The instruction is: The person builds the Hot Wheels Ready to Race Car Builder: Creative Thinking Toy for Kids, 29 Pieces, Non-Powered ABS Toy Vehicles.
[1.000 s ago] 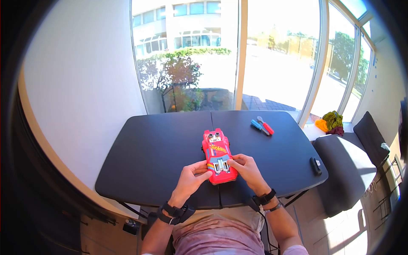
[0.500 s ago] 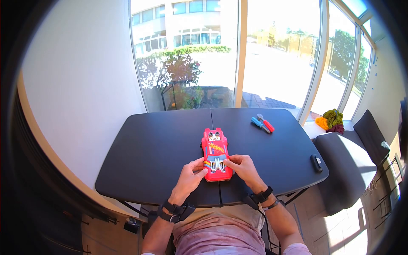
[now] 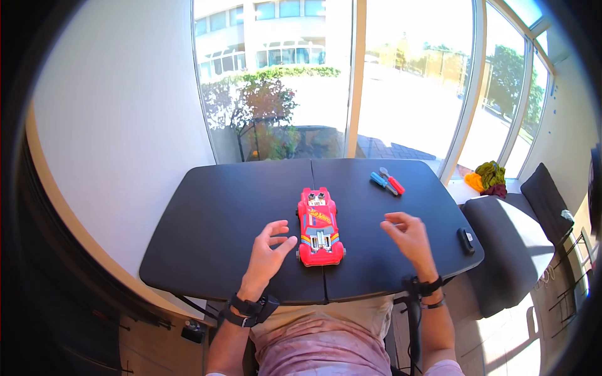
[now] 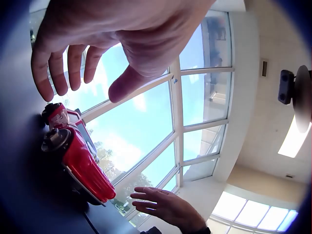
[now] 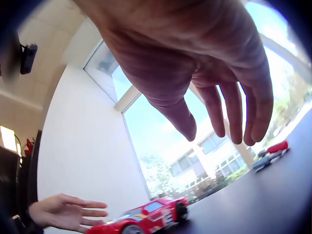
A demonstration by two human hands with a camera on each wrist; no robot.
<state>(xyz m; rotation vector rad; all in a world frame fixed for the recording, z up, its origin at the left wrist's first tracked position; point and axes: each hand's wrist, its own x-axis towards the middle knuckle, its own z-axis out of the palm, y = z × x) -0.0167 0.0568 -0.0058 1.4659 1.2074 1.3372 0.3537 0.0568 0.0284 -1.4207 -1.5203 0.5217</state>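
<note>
A red toy car (image 3: pixel 318 229) with a yellow logo and a silver engine part rests on its wheels at the middle of the black table (image 3: pixel 219 213). Just left of its near end is my left hand (image 3: pixel 266 254), fingers spread and holding nothing. My right hand (image 3: pixel 411 241) is raised on the other side, farther from the car, its fingers relaxed. In the left wrist view the toy car (image 4: pixel 78 151) lies past the fingertips. The right wrist view shows its side (image 5: pixel 151 214) below the thumb, with the left hand (image 5: pixel 63 212) behind it.
Toward the back right of the table lie two hand tools with a blue handle (image 3: pixel 382 183) and a red handle (image 3: pixel 396 186). A small black object (image 3: pixel 466 241) sits near the right edge. Beyond stands a dark padded seat (image 3: pixel 501 250) with coloured cloth (image 3: pixel 491 178) behind it.
Both hands have let go of the toy car and moved apart, the right one farther out to the right. The car stays on the table in nearly the same spot.
</note>
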